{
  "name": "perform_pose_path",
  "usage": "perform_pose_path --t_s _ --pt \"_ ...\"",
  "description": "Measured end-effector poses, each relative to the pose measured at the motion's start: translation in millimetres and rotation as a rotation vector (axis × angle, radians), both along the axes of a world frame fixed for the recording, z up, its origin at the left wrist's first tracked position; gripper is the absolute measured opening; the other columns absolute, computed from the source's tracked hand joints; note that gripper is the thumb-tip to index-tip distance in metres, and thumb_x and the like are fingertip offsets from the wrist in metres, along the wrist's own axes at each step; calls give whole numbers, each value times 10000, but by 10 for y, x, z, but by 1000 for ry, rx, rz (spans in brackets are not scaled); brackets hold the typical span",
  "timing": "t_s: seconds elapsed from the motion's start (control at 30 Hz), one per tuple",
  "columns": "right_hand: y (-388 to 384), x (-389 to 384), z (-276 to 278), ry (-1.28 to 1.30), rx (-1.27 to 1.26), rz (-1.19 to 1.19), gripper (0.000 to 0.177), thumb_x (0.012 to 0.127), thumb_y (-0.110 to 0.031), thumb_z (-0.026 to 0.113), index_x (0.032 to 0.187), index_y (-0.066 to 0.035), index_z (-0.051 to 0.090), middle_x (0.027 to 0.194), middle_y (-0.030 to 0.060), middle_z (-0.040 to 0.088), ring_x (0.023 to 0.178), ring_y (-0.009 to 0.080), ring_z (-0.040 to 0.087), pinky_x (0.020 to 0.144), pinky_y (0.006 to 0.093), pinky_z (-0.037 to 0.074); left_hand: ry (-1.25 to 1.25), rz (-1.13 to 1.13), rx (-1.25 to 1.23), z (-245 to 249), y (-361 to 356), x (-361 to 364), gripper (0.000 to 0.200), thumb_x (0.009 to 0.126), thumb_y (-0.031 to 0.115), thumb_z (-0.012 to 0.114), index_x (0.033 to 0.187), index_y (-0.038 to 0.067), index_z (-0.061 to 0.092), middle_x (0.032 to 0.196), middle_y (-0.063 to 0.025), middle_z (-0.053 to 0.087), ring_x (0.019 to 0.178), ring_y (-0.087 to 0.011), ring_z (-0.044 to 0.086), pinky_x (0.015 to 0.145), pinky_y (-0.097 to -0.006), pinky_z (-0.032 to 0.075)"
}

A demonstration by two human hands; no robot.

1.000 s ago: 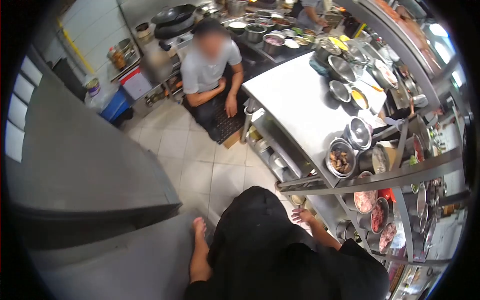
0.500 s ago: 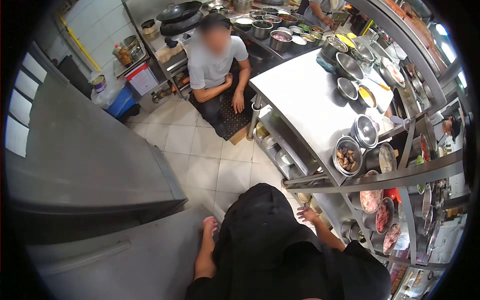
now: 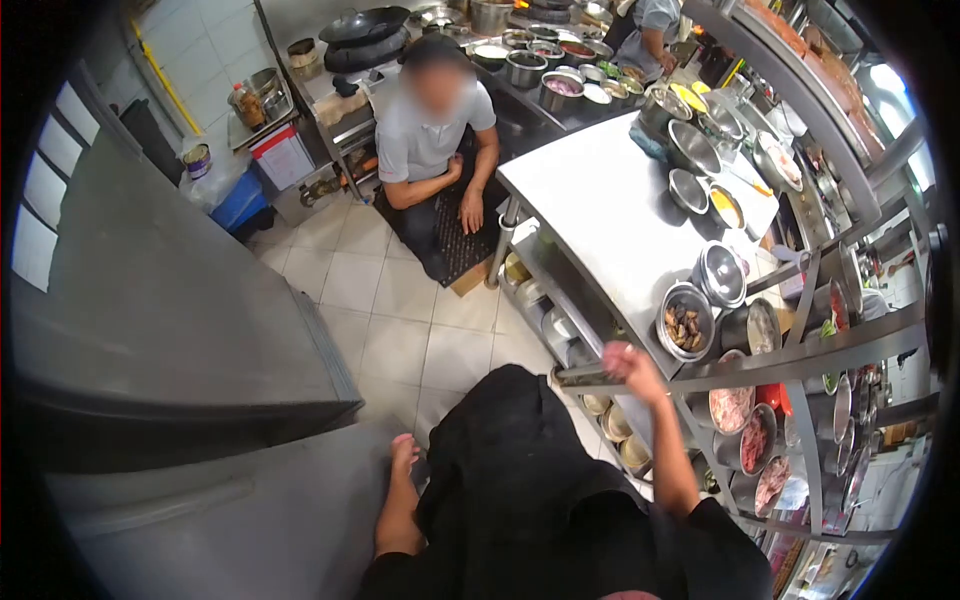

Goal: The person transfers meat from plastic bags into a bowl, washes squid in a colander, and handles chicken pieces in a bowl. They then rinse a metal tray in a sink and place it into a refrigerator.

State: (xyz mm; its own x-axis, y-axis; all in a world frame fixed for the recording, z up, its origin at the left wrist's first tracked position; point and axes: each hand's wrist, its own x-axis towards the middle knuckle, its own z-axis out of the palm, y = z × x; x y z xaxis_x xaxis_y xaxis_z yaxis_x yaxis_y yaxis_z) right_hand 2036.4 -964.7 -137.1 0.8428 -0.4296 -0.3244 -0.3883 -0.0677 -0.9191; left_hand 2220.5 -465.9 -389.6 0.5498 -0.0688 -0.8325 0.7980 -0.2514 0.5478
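Note:
My left hand hangs low beside the black clothing on my body, next to a grey metal door. Its fingers are loosely apart, with nothing seen in them. My right hand is raised at the near corner of the steel table, smeared by motion; I cannot tell how its fingers are set. Close to it on the table stands a steel bowl of brown pieces, with stacked empty steel bowls behind it.
A person in a grey shirt sits low ahead, left of the table. Another person stands at the back. Metal rack bars and pans of raw meat are on my right. A tall grey cabinet stands left of the tiled floor.
My right hand has risen and moved forward from beside my body to the table corner. My left hand has shifted slightly left and down. The view has moved a little; the seated person stays put.

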Motion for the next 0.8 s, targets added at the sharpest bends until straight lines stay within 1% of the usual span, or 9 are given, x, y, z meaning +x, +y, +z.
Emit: perform_pose_path --t_s 0.1,0.17,0.27,0.3,0.37,0.43,0.53,0.6,0.8 --pt "180 473 1846 38 -543 -259 220 859 -52 561 1067 19 575 927 40 625 846 100 576 782 240 455 49 24 -6 -122 56 -6 263 763 144 530 1022 122 563 835 -30 580 646 -169 568 597 -361 442" --pt "-78 369 2214 -327 -605 -482 217 869 -44 537 1071 25 571 967 80 614 855 124 587 796 234 455 53 36 22 -84 -3 -33 259 766 145 525 1020 120 565 827 -30 581 641 -168 568 574 -348 441" --pt "-148 292 3194 -500 -1447 -748 156 858 -63 554 956 27 635 987 82 617 911 163 568 846 278 434 38 12 37 -25 -90 -18 260 770 139 516 1024 114 564 813 -33 580 638 -165 569 525 -324 432" --pt "-249 262 3349 -712 -1331 -897 188 857 -102 573 991 15 634 990 89 619 912 156 564 837 273 433 22 -17 22 5 -78 -21 265 772 132 512 1031 108 562 806 -36 579 640 -163 571 500 -312 423" --pt "-463 241 3752 -779 -1586 -1110 247 858 -177 595 1050 -27 634 974 87 612 879 157 562 802 285 443 13 -23 27 31 -120 13 276 768 119 514 1040 101 558 806 -39 580 638 -161 572 488 -305 417" --pt "-481 354 4058 -691 -1830 -1117 300 875 -290 565 1119 -125 622 1135 133 557 1054 198 495 886 315 403 5 -30 28 65 -153 16 288 764 107 515 1049 93 555 806 -43 581 636 -159 573 476 -298 412" --pt "-817 366 4236 -595 -1778 -803 362 897 -376 497 1167 -155 594 1223 118 527 1170 235 438 983 337 323 13 -24 43 141 -166 42 305 756 92 524 1060 85 549 811 -44 584 625 -157 573 462 -287 404" --pt "-1041 435 4157 -506 -1843 -794 408 902 -432 453 1199 -178 573 1270 82 506 1243 256 385 1040 340 242 21 -20 37 161 -143 36 312 751 82 525 1062 85 547 804 -38 588 604 -153 569 449 -281 406" --pt "-1024 480 4050 -466 -1715 -924 345 895 -406 501 1159 -211 606 1251 65 533 1287 196 350 1024 300 276 48 -29 103 176 -65 -2 321 746 90 521 1065 99 553 783 -30 594 588 -148 569 467 -290 430"
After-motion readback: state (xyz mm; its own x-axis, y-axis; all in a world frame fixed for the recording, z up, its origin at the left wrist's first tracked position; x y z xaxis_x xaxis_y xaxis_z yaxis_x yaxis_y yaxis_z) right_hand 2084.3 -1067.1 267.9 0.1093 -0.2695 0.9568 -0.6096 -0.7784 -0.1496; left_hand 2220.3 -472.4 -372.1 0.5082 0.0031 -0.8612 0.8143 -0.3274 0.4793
